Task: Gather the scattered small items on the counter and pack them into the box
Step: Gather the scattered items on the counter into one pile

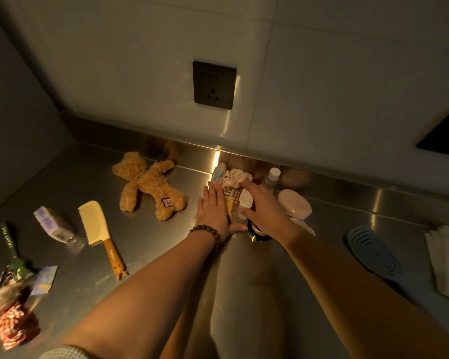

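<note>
Head view, packed box (235, 200) between left hand (214, 211), right hand (263, 213).

Counter (244, 294): brushed steel grey. Teddy bear (151, 185): tan, curly. Comb (94, 221): pale yellow, orange handle. Wall socket (214, 85): black on white tile. Oval brush (373, 251): blue, ridged. Cord bundle (11, 326): red-white twist. Bracelet (206, 233): brown beads
</note>
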### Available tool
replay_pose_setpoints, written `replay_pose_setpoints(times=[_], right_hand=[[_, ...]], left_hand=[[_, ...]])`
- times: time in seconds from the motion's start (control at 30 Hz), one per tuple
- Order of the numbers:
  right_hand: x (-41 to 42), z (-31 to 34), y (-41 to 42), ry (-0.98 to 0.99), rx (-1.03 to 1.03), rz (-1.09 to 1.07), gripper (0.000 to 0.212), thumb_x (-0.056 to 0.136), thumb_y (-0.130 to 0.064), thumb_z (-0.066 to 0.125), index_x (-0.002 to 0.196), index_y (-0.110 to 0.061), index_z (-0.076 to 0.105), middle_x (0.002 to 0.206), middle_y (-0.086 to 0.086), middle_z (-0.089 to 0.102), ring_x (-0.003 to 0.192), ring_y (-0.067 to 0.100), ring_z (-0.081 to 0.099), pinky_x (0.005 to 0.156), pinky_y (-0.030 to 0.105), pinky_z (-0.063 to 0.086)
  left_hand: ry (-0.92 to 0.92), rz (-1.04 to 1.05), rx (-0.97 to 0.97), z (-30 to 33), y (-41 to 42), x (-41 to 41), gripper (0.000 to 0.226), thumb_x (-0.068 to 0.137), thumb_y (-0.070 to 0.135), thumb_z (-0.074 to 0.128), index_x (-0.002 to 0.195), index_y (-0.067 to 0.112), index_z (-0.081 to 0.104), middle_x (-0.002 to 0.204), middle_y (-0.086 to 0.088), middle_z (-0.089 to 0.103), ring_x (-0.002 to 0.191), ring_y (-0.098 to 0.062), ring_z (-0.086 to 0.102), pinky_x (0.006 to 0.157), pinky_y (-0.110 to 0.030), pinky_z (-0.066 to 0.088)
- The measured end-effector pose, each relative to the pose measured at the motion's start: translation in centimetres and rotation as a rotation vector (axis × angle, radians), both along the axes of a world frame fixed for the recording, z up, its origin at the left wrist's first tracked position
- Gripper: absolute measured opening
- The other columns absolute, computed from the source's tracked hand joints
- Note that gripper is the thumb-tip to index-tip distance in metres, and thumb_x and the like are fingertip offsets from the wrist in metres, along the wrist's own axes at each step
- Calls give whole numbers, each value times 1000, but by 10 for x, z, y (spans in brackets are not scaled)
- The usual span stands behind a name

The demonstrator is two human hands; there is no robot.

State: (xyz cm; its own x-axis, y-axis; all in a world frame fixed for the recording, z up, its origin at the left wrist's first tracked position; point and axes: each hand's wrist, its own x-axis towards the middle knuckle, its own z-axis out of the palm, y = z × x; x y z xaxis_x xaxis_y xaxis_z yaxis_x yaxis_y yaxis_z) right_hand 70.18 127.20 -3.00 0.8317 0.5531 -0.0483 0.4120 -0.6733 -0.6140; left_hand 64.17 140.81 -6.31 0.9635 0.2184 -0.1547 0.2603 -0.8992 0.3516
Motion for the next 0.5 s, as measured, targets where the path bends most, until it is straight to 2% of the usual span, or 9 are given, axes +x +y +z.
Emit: replay_pose_setpoints(times=[0.17, 0.3, 0.4, 0.5], right_hand=[[-17, 4, -4, -33, 45, -74, 68, 89, -25, 62, 146, -30, 25, 146, -2, 36, 132, 17, 39, 105, 32, 38], [-43, 14, 7, -147, 26, -90, 67, 88, -33, 61, 146, -28, 26, 152, -2, 27, 139, 20, 30, 110, 40, 36], [-67, 23, 28, -223, 26, -30, 63, 90, -36, 58, 145, -26, 28, 157, 0, 18, 144, 22, 19, 111, 37, 27], [-96, 27, 58, -197, 81, 72, 58, 93, -33, 54, 145, -25, 30, 157, 2, 19, 143, 22, 21, 112, 36, 29]], left_hand=[[-51, 38, -44, 8, 4, -10, 125, 67, 74, 57, 145, 7, -15, 155, -14, -14, 142, -28, -11, 116, -40, -2], [-257, 129, -37, 20, 21, -41, 87, 85, 51, 53, 147, 10, 8, 155, -12, 14, 142, -26, 11, 114, -34, 6], [-346, 176, -4, 32, 39, -76, 78, 87, 44, 53, 146, 11, 16, 153, -11, 21, 140, -25, 18, 113, -32, 8], [-389, 211, 35, 41, 62, -116, 75, 87, 41, 54, 146, 12, 19, 153, -10, 22, 141, -24, 17, 113, -30, 6]])
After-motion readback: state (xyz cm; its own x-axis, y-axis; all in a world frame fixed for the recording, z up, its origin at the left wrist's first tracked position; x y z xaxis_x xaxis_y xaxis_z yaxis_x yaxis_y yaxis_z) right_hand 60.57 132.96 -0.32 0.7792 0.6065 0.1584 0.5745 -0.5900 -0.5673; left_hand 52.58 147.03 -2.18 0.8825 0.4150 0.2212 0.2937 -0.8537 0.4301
